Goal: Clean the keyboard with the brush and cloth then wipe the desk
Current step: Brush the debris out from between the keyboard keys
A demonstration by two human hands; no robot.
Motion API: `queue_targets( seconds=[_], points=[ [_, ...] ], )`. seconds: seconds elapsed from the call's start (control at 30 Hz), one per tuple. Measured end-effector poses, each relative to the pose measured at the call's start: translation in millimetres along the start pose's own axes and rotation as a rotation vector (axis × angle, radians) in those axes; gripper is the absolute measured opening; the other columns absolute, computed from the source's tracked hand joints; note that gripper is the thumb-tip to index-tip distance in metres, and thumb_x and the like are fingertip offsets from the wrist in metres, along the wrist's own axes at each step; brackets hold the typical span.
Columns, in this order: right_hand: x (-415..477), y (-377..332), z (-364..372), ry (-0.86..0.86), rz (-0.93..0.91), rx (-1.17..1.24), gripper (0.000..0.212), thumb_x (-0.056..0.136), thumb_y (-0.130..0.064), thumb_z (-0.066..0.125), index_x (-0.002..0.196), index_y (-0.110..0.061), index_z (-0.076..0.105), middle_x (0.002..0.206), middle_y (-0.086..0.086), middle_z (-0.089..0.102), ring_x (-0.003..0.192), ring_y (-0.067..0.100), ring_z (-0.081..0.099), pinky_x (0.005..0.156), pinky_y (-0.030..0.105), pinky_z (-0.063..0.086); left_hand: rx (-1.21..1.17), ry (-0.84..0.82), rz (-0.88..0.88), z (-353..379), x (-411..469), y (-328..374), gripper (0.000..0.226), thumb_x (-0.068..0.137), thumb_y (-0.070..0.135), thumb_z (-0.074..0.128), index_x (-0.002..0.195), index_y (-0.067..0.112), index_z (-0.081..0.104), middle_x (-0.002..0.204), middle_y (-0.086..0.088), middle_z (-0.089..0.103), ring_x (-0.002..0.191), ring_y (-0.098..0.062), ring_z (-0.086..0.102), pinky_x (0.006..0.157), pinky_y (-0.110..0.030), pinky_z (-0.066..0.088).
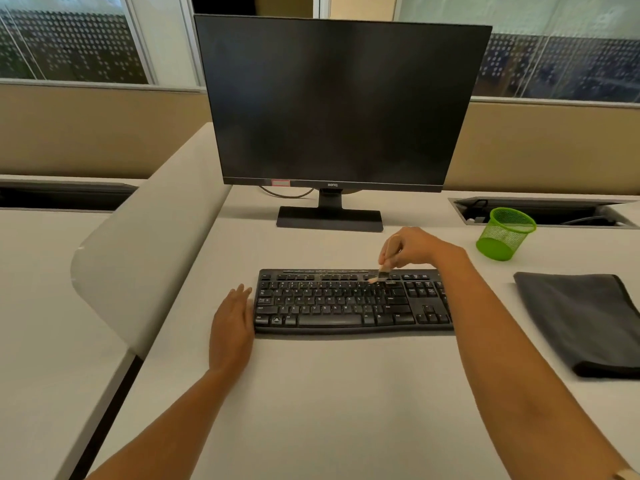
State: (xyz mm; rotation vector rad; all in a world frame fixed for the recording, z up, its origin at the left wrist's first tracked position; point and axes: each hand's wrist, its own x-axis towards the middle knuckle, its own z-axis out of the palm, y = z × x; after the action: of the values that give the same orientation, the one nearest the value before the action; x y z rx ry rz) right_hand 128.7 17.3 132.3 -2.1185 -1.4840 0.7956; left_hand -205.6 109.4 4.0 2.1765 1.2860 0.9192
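Left of centre: left hand (232,325) lies flat, fingers straight, against the left end of the keyboard (349,301), apparently bracing it on the desk (329,393). Centre-right: right hand (414,247) pinches the brush (382,268), bristles touching the upper key rows, so brushing looks underway, extent covered unclear. Far right: dark cloth (585,320) lies folded beside a green mesh cup (506,233), apparently unused; cloth pass and desk wipe judged outstanding.

Right hand (414,245) holds brush (383,266) on keyboard (332,303); left hand (232,327) flat beside it
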Motion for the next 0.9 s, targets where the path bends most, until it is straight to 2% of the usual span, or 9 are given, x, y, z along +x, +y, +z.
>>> queue_targets(
  seconds=[0.13, 0.2, 0.3, 0.37, 0.53, 0.7, 0.83, 0.9],
  points=[
    [-2.9, -9.4, 4.3, 0.111, -0.072, 0.107, 0.007, 0.081, -0.004, 0.069, 0.084, -0.001, 0.074, 0.093, -0.001, 0.069, 0.087, 0.012, 0.063, 0.069, 0.017, 0.051, 0.125, -0.032, 0.189, 16.0, -19.1, 29.4, 0.051, 0.098, 0.037, 0.024, 0.137, 0.013, 0.045, 0.145, -0.002, 0.039, 0.138, -0.017, 0.028, 0.113, -0.023, 0.011],
    [0.0, -22.9, 16.9, 0.096, -0.128, 0.140, 0.010, 0.081, -0.005, 0.070, 0.087, 0.001, 0.074, 0.092, -0.002, 0.069, 0.084, 0.008, 0.062, 0.068, 0.014, 0.051, 0.181, -0.081, 0.256, 27.9, -29.6, 42.4, 0.053, 0.098, 0.039, 0.021, 0.139, 0.013, 0.042, 0.147, -0.001, 0.035, 0.139, -0.014, 0.022, 0.114, -0.023, 0.006],
    [7.2, -34.7, 36.9, 0.039, -0.173, 0.130, 0.010, 0.080, -0.007, 0.072, 0.086, 0.000, 0.075, 0.093, -0.001, 0.070, 0.084, 0.006, 0.063, 0.073, 0.017, 0.053, 0.266, -0.166, 0.322, 42.5, -43.7, 51.9, 0.053, 0.100, 0.039, 0.017, 0.139, 0.012, 0.041, 0.147, -0.004, 0.038, 0.138, -0.013, 0.019, 0.113, -0.027, 0.006],
    [9.4, -33.4, 41.5, 0.038, -0.172, 0.145, 0.011, 0.080, -0.008, 0.072, 0.087, 0.000, 0.075, 0.094, -0.001, 0.070, 0.085, 0.007, 0.062, 0.076, 0.019, 0.053, 0.294, -0.208, 0.316, 47.5, -50.1, 52.8, 0.055, 0.101, 0.041, 0.012, 0.140, 0.012, 0.039, 0.147, -0.004, 0.038, 0.138, -0.013, 0.018, 0.113, -0.026, 0.005],
    [-0.7, -10.4, 26.9, 0.023, -0.122, 0.121, 0.008, 0.080, -0.006, 0.071, 0.086, -0.004, 0.076, 0.093, 0.001, 0.070, 0.081, 0.008, 0.062, 0.069, 0.015, 0.052, 0.324, -0.250, 0.292, 48.2, -51.6, 52.5, 0.057, 0.101, 0.041, 0.012, 0.139, 0.012, 0.041, 0.144, -0.005, 0.042, 0.136, -0.013, 0.022, 0.112, -0.025, 0.004],
    [-13.0, 17.6, -0.5, 0.050, -0.027, 0.044, 0.004, 0.077, -0.003, 0.073, 0.080, -0.005, 0.075, 0.093, 0.003, 0.071, 0.087, 0.012, 0.063, 0.075, 0.025, 0.051, 0.318, -0.253, 0.287, 47.3, -53.3, 53.2, 0.055, 0.100, 0.041, 0.013, 0.140, 0.013, 0.039, 0.144, -0.004, 0.042, 0.136, -0.014, 0.026, 0.113, -0.024, 0.003],
    [-19.3, 26.5, -21.8, 0.043, 0.056, -0.002, 0.003, 0.076, 0.003, 0.072, 0.079, 0.003, 0.074, 0.088, 0.001, 0.069, 0.080, 0.009, 0.062, 0.063, 0.015, 0.047, 0.309, -0.240, 0.292, 47.6, -53.5, 53.9, 0.057, 0.100, 0.042, 0.012, 0.139, 0.012, 0.040, 0.144, -0.005, 0.043, 0.136, -0.012, 0.021, 0.113, -0.024, 0.002],
    [-19.4, 21.6, -19.9, 0.081, 0.018, 0.076, 0.005, 0.078, 0.002, 0.070, 0.078, -0.002, 0.073, 0.090, 0.001, 0.069, 0.084, 0.012, 0.062, 0.066, 0.015, 0.049, 0.297, -0.235, 0.295, 48.3, -54.1, 53.4, 0.058, 0.100, 0.043, 0.012, 0.140, 0.012, 0.040, 0.144, -0.004, 0.042, 0.136, -0.011, 0.020, 0.113, -0.023, 0.001]
  ],
)
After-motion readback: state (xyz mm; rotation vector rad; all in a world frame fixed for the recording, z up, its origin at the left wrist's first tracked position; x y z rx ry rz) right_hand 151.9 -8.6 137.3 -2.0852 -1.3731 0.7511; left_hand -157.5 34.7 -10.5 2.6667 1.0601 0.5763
